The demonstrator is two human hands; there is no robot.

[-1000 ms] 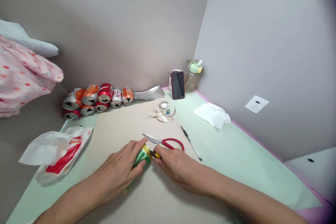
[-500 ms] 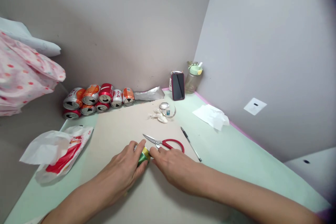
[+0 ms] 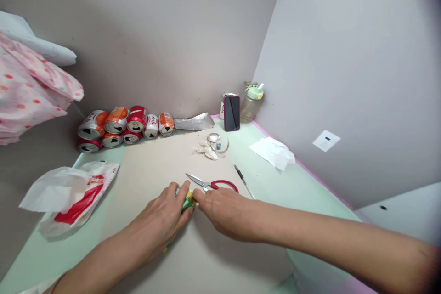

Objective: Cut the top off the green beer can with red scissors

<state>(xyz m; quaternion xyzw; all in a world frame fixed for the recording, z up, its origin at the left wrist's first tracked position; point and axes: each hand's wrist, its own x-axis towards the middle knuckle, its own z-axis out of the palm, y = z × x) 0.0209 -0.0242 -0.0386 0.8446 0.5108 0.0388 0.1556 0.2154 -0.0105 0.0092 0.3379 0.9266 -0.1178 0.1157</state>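
Observation:
My left hand (image 3: 168, 211) is wrapped around a green and yellow drink can (image 3: 188, 201) that lies on the beige board (image 3: 148, 165). Most of the can is hidden under the fingers; a yellow-green bit of it shows below the wrist. Against the can's right end my right hand (image 3: 223, 213) is closed, fingertips pinched together. Whatever is between those fingertips is too small and covered to tell. Just beyond the hands lie scissors (image 3: 206, 184) with red handles, blades pointing left, partly behind my right hand.
Stacked drink cans (image 3: 117, 121) line the back wall beside a cut silver metal sheet (image 3: 195, 122). Behind the scissors sit a can end (image 3: 213, 137) and crumpled tissue (image 3: 209, 152). A pen (image 3: 240, 175), phone (image 3: 232, 114), bottle (image 3: 252, 103), paper (image 3: 274, 152) and tissue pack (image 3: 82, 195) stand around.
The view has shifted slightly. Both hands stay at the can, and my right forearm and hand have swung a little, now covering more of the scissors' handle and the pen's lower end.

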